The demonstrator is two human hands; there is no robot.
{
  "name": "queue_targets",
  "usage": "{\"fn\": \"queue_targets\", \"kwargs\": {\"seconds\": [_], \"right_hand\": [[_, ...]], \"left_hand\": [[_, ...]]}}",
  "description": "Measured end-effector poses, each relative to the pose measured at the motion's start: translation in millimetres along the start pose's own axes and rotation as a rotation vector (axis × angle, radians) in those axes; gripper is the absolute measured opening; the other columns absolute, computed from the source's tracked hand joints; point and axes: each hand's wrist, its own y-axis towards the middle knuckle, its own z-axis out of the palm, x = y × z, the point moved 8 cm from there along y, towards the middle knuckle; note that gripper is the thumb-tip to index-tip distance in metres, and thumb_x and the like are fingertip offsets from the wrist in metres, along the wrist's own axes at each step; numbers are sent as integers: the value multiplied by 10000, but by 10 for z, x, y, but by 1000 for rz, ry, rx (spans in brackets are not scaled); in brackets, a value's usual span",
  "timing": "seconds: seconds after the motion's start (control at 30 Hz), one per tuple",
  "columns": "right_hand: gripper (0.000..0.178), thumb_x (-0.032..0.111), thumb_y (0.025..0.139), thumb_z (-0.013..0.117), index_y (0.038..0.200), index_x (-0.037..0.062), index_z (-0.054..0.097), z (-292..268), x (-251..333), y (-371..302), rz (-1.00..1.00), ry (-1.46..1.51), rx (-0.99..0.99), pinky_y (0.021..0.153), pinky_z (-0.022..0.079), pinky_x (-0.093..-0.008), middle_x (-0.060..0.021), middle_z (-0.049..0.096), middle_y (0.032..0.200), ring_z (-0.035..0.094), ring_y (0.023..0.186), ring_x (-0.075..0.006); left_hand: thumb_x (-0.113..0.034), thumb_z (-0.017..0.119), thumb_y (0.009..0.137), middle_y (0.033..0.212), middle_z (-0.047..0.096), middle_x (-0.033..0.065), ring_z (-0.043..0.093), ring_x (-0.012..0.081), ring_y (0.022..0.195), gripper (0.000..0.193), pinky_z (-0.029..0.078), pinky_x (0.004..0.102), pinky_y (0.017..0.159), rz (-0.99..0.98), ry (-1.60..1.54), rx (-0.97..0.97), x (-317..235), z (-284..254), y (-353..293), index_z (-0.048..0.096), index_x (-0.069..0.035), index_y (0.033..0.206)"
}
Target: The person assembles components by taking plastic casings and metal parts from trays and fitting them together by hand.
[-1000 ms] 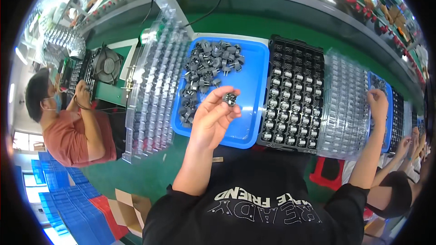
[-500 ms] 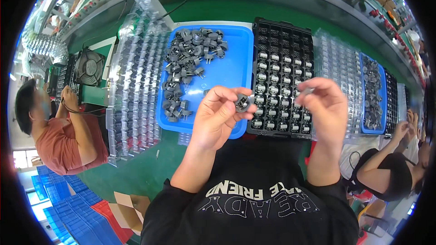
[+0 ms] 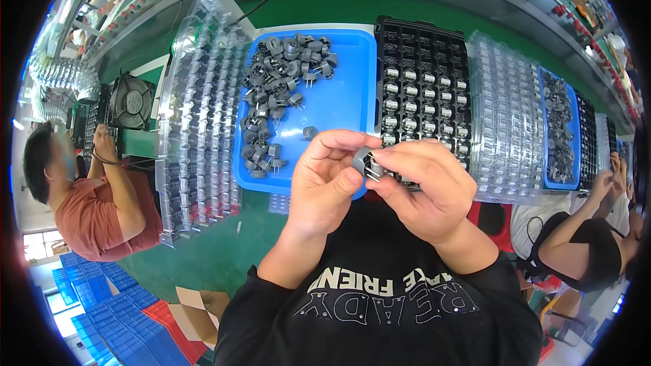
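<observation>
My left hand [image 3: 324,179] holds a round grey plug piece [image 3: 361,161] with metal pins between its thumb and fingers, in front of the blue tray's lower right corner. From the right, my right hand [image 3: 427,186] reaches to the same piece, its thumb and fingertips closed at its open face. Whatever small part those fingertips pinch is hidden. Behind my hands, the blue tray [image 3: 342,95] bears a heap of similar grey plug pieces [image 3: 278,68], and one lone piece [image 3: 310,133] lies apart from them.
Right of the blue tray stands a black compartment tray [image 3: 424,44] with rows of silver cylindrical parts. Clear plastic trays are stacked at the left [image 3: 203,122] and right [image 3: 505,122]. One co-worker [image 3: 102,196] sits at left, another [image 3: 576,251] at right. An open carton [image 3: 196,315] stands lower left.
My right hand has moved left and down from over the clear trays to the plug piece, bringing a small shiny part toward it. My left hand still holds the piece, now turned sideways.
</observation>
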Motion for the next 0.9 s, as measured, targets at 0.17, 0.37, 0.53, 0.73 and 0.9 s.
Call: {"fn": "queue_targets", "kwargs": {"seconds": [0.17,0.37,0.53,0.73,0.9], "right_hand": [[335,91,765,903,1061,15,766,25,-3,-54,-39,-8,41,688,570,-315,-118,739,956,708,792,-234],[336,79,745,895,1056,28,778,14,-19,-64,-31,-11,24,671,568,-319,-101,733,939,704,771,-233],[297,48,724,892,997,36,776,11,-46,-68,25,16,5,663,566,-321,-87,726,918,701,783,-236],[245,104,773,913,927,42,732,58,-255,-242,215,134,88,705,546,-321,-79,716,871,686,785,-223],[119,86,849,822,883,46,715,-33,-573,-417,428,53,254,684,539,-325,-80,691,831,681,742,-211]], "left_hand": [[-128,794,946,1319,657,191,640,241,1225,446,516,386,1064,24,35,17,-37,-10,-6,574,9,1309],[-112,789,947,1303,662,191,637,249,1231,442,513,388,1067,16,65,32,-27,-5,-13,573,16,1310],[-61,779,935,1301,659,196,646,250,1205,419,519,381,1052,12,89,20,-11,-40,-43,580,19,1296],[61,743,896,1281,650,183,660,254,1160,372,540,383,1020,80,200,-31,37,-148,-112,597,15,1235],[36,760,874,1303,653,164,668,256,1162,395,537,385,1024,13,868,-20,96,-156,-95,643,21,1251]]}}
